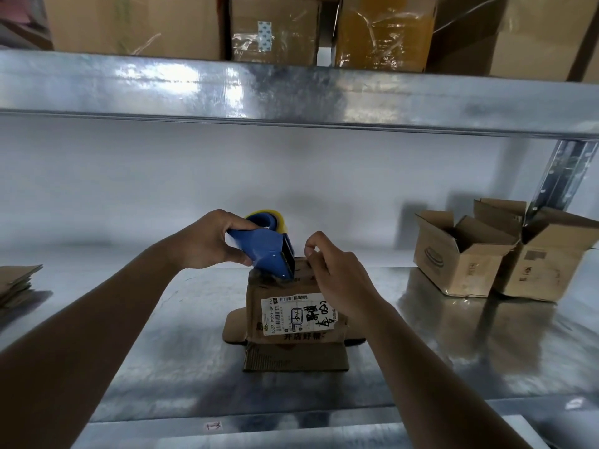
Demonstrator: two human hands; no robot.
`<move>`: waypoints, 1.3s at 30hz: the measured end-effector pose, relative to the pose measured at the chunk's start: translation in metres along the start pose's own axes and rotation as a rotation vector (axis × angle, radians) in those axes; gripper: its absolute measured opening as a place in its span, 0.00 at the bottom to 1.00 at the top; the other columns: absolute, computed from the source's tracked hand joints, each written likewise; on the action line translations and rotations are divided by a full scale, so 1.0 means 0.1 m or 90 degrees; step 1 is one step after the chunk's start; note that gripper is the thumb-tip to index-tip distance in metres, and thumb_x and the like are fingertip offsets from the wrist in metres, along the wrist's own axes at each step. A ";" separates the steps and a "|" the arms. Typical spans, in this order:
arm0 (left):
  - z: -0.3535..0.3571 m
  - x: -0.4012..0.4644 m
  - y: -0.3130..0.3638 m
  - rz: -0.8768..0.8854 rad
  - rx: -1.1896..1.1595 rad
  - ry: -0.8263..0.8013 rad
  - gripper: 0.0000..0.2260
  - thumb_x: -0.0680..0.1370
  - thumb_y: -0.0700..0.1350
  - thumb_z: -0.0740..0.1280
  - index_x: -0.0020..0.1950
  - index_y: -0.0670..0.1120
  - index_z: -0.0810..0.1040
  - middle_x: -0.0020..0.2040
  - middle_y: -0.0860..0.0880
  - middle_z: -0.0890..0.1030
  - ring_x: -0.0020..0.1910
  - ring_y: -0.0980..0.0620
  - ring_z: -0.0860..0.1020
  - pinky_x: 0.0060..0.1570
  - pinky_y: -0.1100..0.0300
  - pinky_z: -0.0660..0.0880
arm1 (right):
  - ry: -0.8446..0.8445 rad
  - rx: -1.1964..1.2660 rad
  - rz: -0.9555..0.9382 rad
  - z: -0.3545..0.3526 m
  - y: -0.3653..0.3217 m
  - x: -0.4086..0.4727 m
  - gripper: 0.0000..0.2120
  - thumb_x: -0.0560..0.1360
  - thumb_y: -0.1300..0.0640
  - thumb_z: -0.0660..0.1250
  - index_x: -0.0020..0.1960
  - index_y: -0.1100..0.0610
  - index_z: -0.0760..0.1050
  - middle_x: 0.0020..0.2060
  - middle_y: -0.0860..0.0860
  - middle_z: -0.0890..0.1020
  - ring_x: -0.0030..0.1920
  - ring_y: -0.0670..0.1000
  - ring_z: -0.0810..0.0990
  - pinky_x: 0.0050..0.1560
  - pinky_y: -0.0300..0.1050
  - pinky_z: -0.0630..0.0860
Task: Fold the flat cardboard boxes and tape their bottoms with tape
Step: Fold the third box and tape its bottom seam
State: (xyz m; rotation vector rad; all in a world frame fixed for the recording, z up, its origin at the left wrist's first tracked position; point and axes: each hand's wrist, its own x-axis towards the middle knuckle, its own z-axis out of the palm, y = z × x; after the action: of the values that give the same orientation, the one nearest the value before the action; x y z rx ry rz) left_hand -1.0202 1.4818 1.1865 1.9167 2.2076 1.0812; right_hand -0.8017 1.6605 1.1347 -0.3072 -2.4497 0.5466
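Observation:
A small brown cardboard box [293,319] with a white printed label stands bottom-up in the middle of the metal shelf [162,319], its lower flaps spread on the surface. My left hand [207,241] grips a blue tape dispenser [262,251] carrying a clear tape roll, its toothed end pressed on the box's top. My right hand [337,273] rests on the top right of the box, thumb and forefinger pinched together near the dispenser's blade. Whether tape is between those fingers is not visible.
Two folded boxes [463,254] with open top flaps stand at the right, next to a steel upright [564,176]. A stack of flat cardboard [16,283] lies at the left edge. An upper shelf beam [291,92] overhead carries several large cartons.

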 end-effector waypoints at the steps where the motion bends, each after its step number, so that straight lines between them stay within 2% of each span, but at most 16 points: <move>1: 0.00 0.00 0.02 -0.002 0.005 -0.003 0.22 0.68 0.42 0.83 0.57 0.59 0.83 0.51 0.64 0.85 0.53 0.61 0.82 0.51 0.72 0.75 | 0.007 0.007 0.015 0.01 -0.01 0.01 0.04 0.87 0.50 0.54 0.55 0.46 0.67 0.31 0.50 0.78 0.27 0.48 0.70 0.28 0.43 0.65; 4: 0.01 -0.02 0.08 -0.001 0.011 0.007 0.23 0.68 0.42 0.83 0.59 0.57 0.83 0.51 0.65 0.85 0.54 0.62 0.82 0.51 0.72 0.75 | 0.046 0.027 0.060 0.05 -0.04 0.02 0.05 0.87 0.50 0.54 0.54 0.47 0.66 0.34 0.51 0.81 0.29 0.50 0.74 0.30 0.46 0.68; 9: -0.09 -0.11 0.24 0.021 -0.072 0.060 0.19 0.74 0.46 0.78 0.65 0.52 0.83 0.56 0.59 0.85 0.56 0.56 0.83 0.52 0.63 0.81 | 0.057 0.017 0.124 0.08 -0.06 0.05 0.07 0.86 0.53 0.55 0.50 0.48 0.66 0.38 0.50 0.81 0.37 0.55 0.81 0.34 0.48 0.71; 13: -0.22 -0.20 0.32 -0.004 -0.113 0.039 0.18 0.76 0.48 0.75 0.65 0.50 0.83 0.57 0.54 0.86 0.56 0.51 0.84 0.53 0.56 0.83 | 0.033 0.029 0.133 0.07 -0.09 0.07 0.08 0.86 0.51 0.55 0.50 0.48 0.69 0.40 0.49 0.82 0.37 0.50 0.79 0.35 0.48 0.73; 15: -0.25 -0.24 0.31 -0.025 -0.117 0.035 0.17 0.75 0.48 0.75 0.64 0.49 0.84 0.56 0.52 0.86 0.55 0.50 0.85 0.52 0.54 0.83 | 0.009 0.066 0.157 0.05 -0.09 0.09 0.10 0.85 0.50 0.56 0.49 0.49 0.73 0.42 0.49 0.82 0.42 0.50 0.81 0.42 0.52 0.78; 17: -0.28 -0.28 0.28 -0.045 -0.121 0.046 0.16 0.75 0.47 0.75 0.62 0.49 0.85 0.54 0.51 0.87 0.54 0.49 0.85 0.53 0.50 0.84 | -0.012 0.110 0.188 0.01 -0.10 0.10 0.13 0.85 0.50 0.56 0.47 0.52 0.76 0.43 0.52 0.82 0.45 0.54 0.83 0.45 0.54 0.80; 20: -0.38 -0.32 0.23 -0.069 -0.149 0.100 0.13 0.77 0.42 0.75 0.61 0.49 0.85 0.53 0.50 0.87 0.52 0.48 0.86 0.54 0.47 0.83 | -0.024 0.138 0.203 -0.06 -0.11 0.11 0.16 0.84 0.51 0.56 0.47 0.58 0.77 0.43 0.58 0.82 0.46 0.59 0.83 0.41 0.49 0.74; 22: -0.41 -0.32 0.21 -0.082 -0.167 0.125 0.12 0.78 0.41 0.74 0.61 0.49 0.86 0.53 0.50 0.87 0.52 0.47 0.86 0.54 0.48 0.83 | -0.041 0.187 0.217 -0.09 -0.11 0.11 0.18 0.82 0.49 0.57 0.46 0.62 0.77 0.42 0.61 0.83 0.44 0.63 0.83 0.41 0.49 0.72; 24: -0.38 -0.29 0.20 -0.098 -0.186 0.136 0.09 0.79 0.42 0.73 0.59 0.49 0.87 0.52 0.49 0.88 0.52 0.45 0.86 0.54 0.49 0.82 | -0.052 0.243 0.252 -0.12 -0.10 0.12 0.17 0.80 0.49 0.57 0.44 0.59 0.79 0.43 0.61 0.84 0.43 0.61 0.84 0.43 0.50 0.73; 27: -0.32 -0.21 0.19 -0.124 -0.199 0.147 0.07 0.78 0.45 0.74 0.56 0.49 0.88 0.50 0.48 0.88 0.51 0.44 0.86 0.54 0.50 0.82 | -0.055 0.333 0.317 -0.20 -0.09 0.14 0.16 0.80 0.52 0.58 0.46 0.55 0.82 0.47 0.54 0.87 0.48 0.56 0.86 0.46 0.47 0.77; 30: -0.30 -0.17 0.15 -0.139 -0.213 0.139 0.10 0.74 0.50 0.76 0.54 0.50 0.88 0.49 0.48 0.88 0.50 0.44 0.86 0.51 0.52 0.82 | -0.025 0.406 0.360 -0.24 0.00 0.17 0.15 0.79 0.55 0.58 0.49 0.57 0.84 0.52 0.50 0.87 0.53 0.52 0.85 0.59 0.50 0.81; 32: -0.29 -0.14 0.11 -0.150 -0.231 0.134 0.16 0.68 0.56 0.77 0.53 0.51 0.89 0.49 0.48 0.88 0.49 0.44 0.86 0.50 0.52 0.81 | -0.012 0.456 0.377 -0.24 0.06 0.18 0.15 0.79 0.56 0.59 0.49 0.59 0.84 0.53 0.51 0.86 0.55 0.52 0.84 0.64 0.53 0.79; 34: -0.26 -0.09 0.09 -0.159 -0.231 0.122 0.18 0.66 0.58 0.77 0.53 0.52 0.89 0.49 0.48 0.88 0.49 0.44 0.86 0.52 0.51 0.82 | 0.013 0.534 0.390 -0.24 0.10 0.18 0.13 0.79 0.59 0.59 0.47 0.62 0.82 0.53 0.53 0.86 0.55 0.52 0.83 0.65 0.52 0.79; 36: -0.21 -0.02 0.10 -0.163 -0.225 0.107 0.13 0.69 0.55 0.78 0.52 0.52 0.89 0.49 0.48 0.88 0.50 0.44 0.86 0.54 0.49 0.82 | 0.060 0.643 0.414 -0.24 0.14 0.19 0.12 0.79 0.63 0.59 0.42 0.65 0.78 0.52 0.56 0.84 0.54 0.52 0.82 0.65 0.50 0.79; 38: -0.19 0.05 0.10 -0.168 -0.206 0.095 0.06 0.74 0.50 0.77 0.51 0.54 0.89 0.49 0.49 0.88 0.49 0.45 0.85 0.54 0.48 0.81 | 0.109 0.770 0.439 -0.22 0.20 0.18 0.11 0.78 0.65 0.59 0.38 0.63 0.74 0.51 0.61 0.83 0.54 0.55 0.82 0.64 0.48 0.80; 39: -0.19 0.07 0.10 -0.168 -0.199 0.088 0.07 0.74 0.51 0.77 0.50 0.54 0.89 0.49 0.49 0.88 0.49 0.46 0.85 0.53 0.49 0.81 | 0.132 0.818 0.448 -0.22 0.24 0.16 0.11 0.78 0.66 0.60 0.37 0.62 0.73 0.51 0.62 0.82 0.55 0.56 0.82 0.62 0.48 0.81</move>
State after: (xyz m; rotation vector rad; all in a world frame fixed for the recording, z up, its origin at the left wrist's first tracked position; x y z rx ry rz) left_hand -1.0216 1.4788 1.2089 1.4217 2.1205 1.4434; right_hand -0.7991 1.6939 1.1483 -0.5919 -1.3088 2.0547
